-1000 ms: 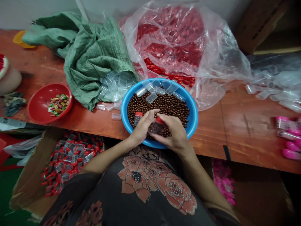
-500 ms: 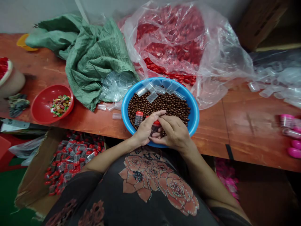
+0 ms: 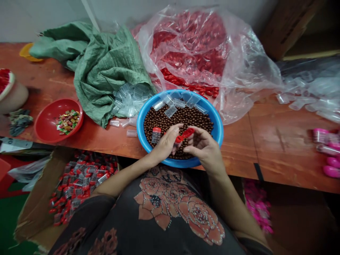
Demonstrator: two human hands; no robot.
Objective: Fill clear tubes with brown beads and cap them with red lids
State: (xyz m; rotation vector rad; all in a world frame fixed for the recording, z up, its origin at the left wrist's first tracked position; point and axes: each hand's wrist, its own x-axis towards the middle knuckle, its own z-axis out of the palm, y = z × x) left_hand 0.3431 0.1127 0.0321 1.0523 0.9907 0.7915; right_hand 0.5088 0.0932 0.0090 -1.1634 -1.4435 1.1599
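Over the blue basin (image 3: 140,132) of round brown balls, my left hand (image 3: 166,143) is closed round a small container whose red flip cap (image 3: 184,135) stands open. Most of that container's body is hidden behind my fingers. My right hand (image 3: 205,147) is beside the raised lid, thumb and fingers apart; whether a fingertip touches the lid I cannot tell. A filled container with a red cap (image 3: 156,135) rests on the balls left of my hands. Several clear empty tubes (image 3: 170,111) lie on the balls toward the far rim.
Behind the basin, a clear plastic bag (image 3: 186,46) holds red caps. Left are a green woven sack (image 3: 106,67), loose clear tubes (image 3: 130,101) and a red bowl (image 3: 41,122) of wrapped sweets. Below the table, a cardboard box (image 3: 34,198) holds capped containers. Pink-capped pieces (image 3: 322,136) lie right.
The red cap between my hands has gone from closed to open. My right hand has drawn away to the right and its fingers have spread. My left hand keeps its hold.
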